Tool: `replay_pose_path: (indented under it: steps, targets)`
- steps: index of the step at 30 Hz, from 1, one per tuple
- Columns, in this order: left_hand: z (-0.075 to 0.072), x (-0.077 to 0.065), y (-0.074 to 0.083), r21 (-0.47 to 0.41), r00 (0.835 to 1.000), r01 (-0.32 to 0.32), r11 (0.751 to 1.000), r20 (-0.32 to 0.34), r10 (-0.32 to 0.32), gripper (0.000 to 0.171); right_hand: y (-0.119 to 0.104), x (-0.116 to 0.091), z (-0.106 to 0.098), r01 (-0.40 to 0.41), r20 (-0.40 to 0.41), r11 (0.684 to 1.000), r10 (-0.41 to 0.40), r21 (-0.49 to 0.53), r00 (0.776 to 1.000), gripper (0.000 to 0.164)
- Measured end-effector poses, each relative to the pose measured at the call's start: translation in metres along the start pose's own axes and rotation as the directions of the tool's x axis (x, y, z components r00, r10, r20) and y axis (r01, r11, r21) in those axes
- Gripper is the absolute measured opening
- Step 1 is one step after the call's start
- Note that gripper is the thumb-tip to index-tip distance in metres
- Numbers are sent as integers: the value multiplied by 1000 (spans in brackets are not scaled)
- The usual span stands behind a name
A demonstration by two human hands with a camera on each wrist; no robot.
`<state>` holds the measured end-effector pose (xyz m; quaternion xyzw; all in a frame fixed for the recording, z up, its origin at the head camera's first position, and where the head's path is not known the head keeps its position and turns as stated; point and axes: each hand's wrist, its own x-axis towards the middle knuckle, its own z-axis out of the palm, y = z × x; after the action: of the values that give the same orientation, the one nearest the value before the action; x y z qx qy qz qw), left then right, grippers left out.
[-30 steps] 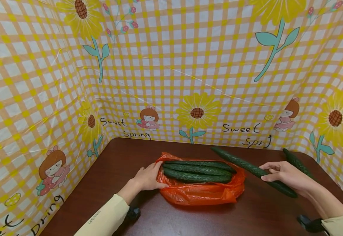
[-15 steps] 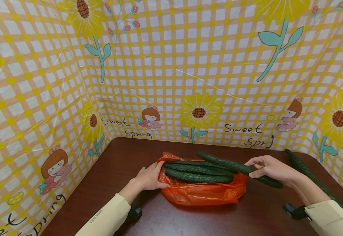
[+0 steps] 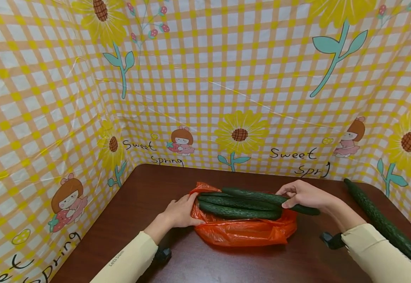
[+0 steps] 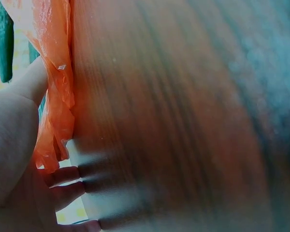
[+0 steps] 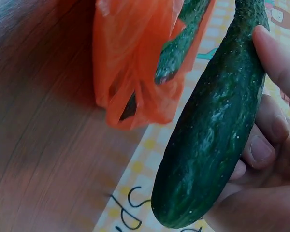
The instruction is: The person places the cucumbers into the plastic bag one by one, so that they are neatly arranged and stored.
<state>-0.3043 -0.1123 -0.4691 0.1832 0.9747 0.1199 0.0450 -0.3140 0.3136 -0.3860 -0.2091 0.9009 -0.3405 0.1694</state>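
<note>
My right hand point(image 3: 306, 195) pinches a long dark green cucumber point(image 3: 249, 193) between thumb and fingers, near its right end. In the head view this cucumber lies slantwise along the far side of an orange-red plastic bag point(image 3: 242, 234), its right end sticking out past the bag. Several other cucumbers point(image 3: 241, 213) lie side by side in the bag's open mouth. At the bag's left end, my left hand point(image 3: 180, 212) holds the edge. The left wrist view shows the thumb behind the film point(image 4: 58, 92) and the fingers spread below it.
One more cucumber point(image 3: 371, 208) lies at the right side of the dark brown table point(image 3: 170, 179), partly hidden by the right sleeve. Checked, flower-printed cloth point(image 3: 205, 78) rises around the table at the back and both sides.
My right hand has moved left with the cucumber, bringing it from right of the bag to over its far side. The left hand has stayed at the bag's left end.
</note>
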Motion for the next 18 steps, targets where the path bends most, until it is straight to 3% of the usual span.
replay_pose_path:
  steps: [18]
  targets:
    - [1,1,-1,-11,1000,-7,1000,-6,7,104,-25,49,21,-3,28,1000,4,-29,1000,37]
